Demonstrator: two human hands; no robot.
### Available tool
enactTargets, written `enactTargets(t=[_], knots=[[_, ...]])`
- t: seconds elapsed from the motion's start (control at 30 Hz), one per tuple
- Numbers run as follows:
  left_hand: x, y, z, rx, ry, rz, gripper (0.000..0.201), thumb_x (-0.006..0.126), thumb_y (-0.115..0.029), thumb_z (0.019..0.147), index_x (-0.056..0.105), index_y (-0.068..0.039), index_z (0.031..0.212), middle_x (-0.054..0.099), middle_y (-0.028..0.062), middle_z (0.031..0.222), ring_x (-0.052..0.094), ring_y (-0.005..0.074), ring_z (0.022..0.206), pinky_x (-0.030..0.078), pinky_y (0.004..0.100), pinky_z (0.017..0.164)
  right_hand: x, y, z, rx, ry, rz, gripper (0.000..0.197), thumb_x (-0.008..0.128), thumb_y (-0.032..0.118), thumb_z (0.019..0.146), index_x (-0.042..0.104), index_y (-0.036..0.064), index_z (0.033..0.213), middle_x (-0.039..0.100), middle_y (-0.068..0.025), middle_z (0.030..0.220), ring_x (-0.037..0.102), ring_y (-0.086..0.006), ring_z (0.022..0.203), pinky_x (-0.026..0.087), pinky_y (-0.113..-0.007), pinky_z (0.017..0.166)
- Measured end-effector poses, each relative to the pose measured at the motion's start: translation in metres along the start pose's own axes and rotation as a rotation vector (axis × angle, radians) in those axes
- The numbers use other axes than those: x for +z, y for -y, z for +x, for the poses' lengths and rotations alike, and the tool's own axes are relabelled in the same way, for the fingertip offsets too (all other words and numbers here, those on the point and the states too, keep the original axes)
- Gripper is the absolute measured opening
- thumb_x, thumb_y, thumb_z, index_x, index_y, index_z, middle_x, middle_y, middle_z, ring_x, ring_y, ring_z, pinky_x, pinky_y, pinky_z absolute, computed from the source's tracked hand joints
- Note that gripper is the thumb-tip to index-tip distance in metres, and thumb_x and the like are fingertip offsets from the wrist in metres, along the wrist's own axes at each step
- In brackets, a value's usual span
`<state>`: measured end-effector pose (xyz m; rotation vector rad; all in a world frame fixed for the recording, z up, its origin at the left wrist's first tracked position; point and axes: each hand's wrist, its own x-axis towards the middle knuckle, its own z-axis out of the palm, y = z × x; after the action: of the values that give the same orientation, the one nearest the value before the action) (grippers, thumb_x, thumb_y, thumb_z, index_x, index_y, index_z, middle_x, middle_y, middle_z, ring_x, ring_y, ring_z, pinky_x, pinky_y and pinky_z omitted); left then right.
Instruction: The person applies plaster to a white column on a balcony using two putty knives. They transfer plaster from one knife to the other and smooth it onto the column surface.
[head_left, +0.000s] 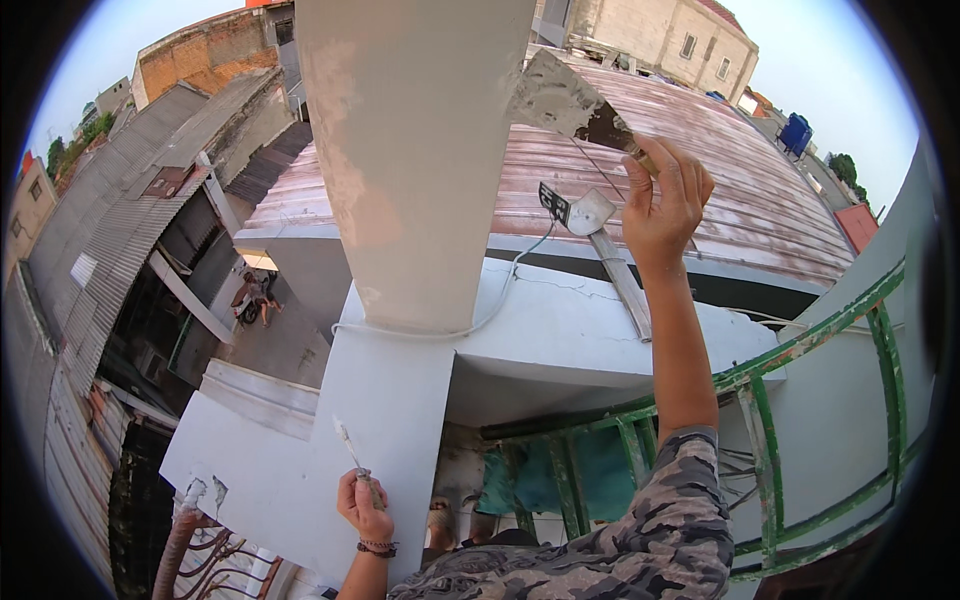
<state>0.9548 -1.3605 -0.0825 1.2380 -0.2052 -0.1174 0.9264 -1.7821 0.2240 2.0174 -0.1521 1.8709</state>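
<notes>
My right hand (665, 195) is raised at the upper right. Its fingers close around the short handle of a wide putty knife (562, 98). Pale putty smears much of its triangular blade, with a dark patch near the handle. The blade's far end lies against the right edge of a pale square pillar (405, 160), whose face bears pinkish blotches. Low and left of centre, my left hand (365, 505) grips a narrow putty knife (344, 432) by its handle, the whitish tip pointing up in front of the white ledge (385, 400).
A green metal railing (775, 440) curves along the right. Behind the pillar spreads a rusty corrugated roof (720, 170). A flat metal bar (620, 280) leans there, and a white cable (490, 315) loops round the pillar's foot. Far below left, a person (262, 295) is beside a motorbike (245, 308).
</notes>
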Motion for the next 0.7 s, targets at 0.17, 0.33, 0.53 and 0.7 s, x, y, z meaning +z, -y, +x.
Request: enactTargets(t=[0.17,0.33,0.53,0.7], knots=[[0.001,0.000,0.000,-0.010,-0.030,-0.006,0.027,0.053,-0.025,0.098,0.056,0.002,0.101,0.052,0.0031,0.068,0.046,0.0078,0.053,0.036,0.0221,0.043,-0.006,0.003,0.014,-0.047,0.024,-0.019,0.022,0.072,0.009,0.082,0.069,0.0126,0.103,0.067,-0.0002,0.097,0.061,-0.0196,0.089,0.037,-0.035,0.086],[0.000,0.001,0.002,0.005,-0.005,0.000,0.029,0.054,-0.026,0.098,0.056,0.002,0.101,0.052,0.0028,0.068,0.045,0.0076,0.053,0.036,0.0218,0.043,-0.004,-0.002,0.016,-0.052,0.032,-0.041,0.022,0.073,0.009,0.082,0.069,0.0129,0.103,0.067,-0.0002,0.097,0.061,-0.0195,0.090,0.037,-0.035,0.087],[0.001,0.000,0.001,0.005,-0.015,-0.001,0.029,0.053,-0.027,0.098,0.056,0.002,0.101,0.052,0.0029,0.067,0.045,0.0076,0.052,0.035,0.0216,0.043,-0.009,-0.001,0.013,-0.086,0.008,-0.125,0.024,0.074,0.009,0.081,0.070,0.0132,0.104,0.067,0.0002,0.098,0.061,-0.0192,0.093,0.037,-0.035,0.088],[0.000,0.002,0.002,0.014,-0.008,-0.020,0.029,0.053,-0.026,0.097,0.056,0.003,0.101,0.051,0.0031,0.066,0.044,0.0078,0.052,0.035,0.0217,0.043,-0.023,-0.006,0.009,-0.037,0.014,-0.165,0.024,0.073,0.009,0.082,0.070,0.0129,0.105,0.068,-0.0010,0.099,0.062,-0.0189,0.093,0.038,-0.035,0.088]])
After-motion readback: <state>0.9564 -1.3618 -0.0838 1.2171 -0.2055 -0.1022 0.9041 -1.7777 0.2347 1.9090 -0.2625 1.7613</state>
